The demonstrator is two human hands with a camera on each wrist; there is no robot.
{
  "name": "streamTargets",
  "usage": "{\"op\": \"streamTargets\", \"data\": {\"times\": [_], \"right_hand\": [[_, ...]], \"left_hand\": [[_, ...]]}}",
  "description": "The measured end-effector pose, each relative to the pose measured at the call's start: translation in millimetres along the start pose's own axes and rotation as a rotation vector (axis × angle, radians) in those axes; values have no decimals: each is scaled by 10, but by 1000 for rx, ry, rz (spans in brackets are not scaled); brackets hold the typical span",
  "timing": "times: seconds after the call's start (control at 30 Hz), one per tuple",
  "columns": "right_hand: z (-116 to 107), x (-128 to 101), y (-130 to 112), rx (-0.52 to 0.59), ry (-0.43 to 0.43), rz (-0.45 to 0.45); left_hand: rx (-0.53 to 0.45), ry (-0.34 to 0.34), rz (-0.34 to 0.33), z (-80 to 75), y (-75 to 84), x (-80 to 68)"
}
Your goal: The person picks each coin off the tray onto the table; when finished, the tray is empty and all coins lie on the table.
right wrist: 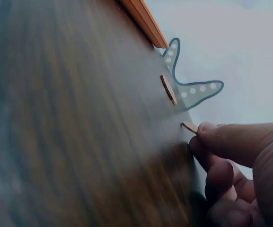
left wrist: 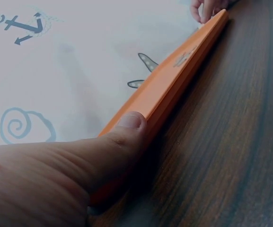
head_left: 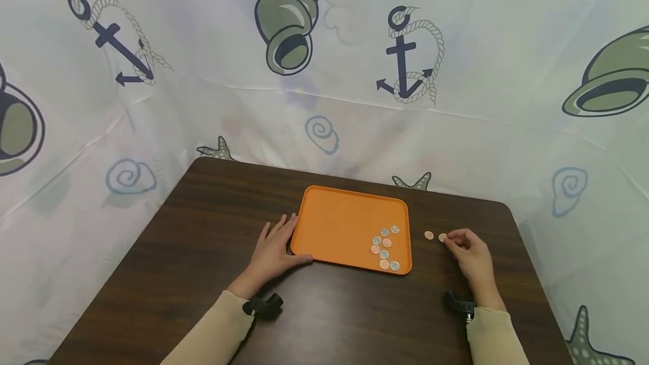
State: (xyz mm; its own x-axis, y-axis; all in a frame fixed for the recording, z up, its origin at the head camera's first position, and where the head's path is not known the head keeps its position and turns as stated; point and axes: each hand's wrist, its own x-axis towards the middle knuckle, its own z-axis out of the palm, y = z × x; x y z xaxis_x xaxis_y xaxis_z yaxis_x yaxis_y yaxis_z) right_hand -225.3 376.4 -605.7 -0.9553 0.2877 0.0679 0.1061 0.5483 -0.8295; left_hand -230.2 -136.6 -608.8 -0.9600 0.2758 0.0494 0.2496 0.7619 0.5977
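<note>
At the right hand (head_left: 471, 252), fingertips pinch the edge of a copper coin (head_left: 443, 237) lying on the dark table (head_left: 203, 241), prob. tipping it up since it's too flat to grab otherwise. Just beyond that pinch, toward the tray, sits a 2nd copper coin (head_left: 429, 235), untouched. Left hand (head_left: 274, 252) lies flat w/ fingers straight, thumb pressed vs. the orange tray (head_left: 334, 224) near edge, apparently bracing it. Coins (head_left: 385, 248) cluster in the tray corner closest to the right hand: short reach.
</note>
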Motion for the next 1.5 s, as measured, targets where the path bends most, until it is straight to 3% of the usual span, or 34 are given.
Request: {"op": "streamTargets", "data": {"times": [0.2, 0.37, 0.57, 0.77, 1.07, 1.5], "right_hand": [[-4, -20, -43, -208, -1, -20], [0, -39, -82, -235, -23, -14], [3, -38, -111, -284, -14, -77], [-25, -22, -91, -296, -48, -123], [-19, 19, -30, -269, -73, -90], [-27, 19, -21, -275, -86, -114]], "left_hand": [[-5, -12, -1, 5, 12, -3], [5, -9, -3, 4, 4, 0], [11, -6, -6, -16, 18, -5], [9, -4, -3, -2, 25, 1], [7, -10, -13, -15, 29, 14], [11, -14, -17, -9, 37, 11]]}}
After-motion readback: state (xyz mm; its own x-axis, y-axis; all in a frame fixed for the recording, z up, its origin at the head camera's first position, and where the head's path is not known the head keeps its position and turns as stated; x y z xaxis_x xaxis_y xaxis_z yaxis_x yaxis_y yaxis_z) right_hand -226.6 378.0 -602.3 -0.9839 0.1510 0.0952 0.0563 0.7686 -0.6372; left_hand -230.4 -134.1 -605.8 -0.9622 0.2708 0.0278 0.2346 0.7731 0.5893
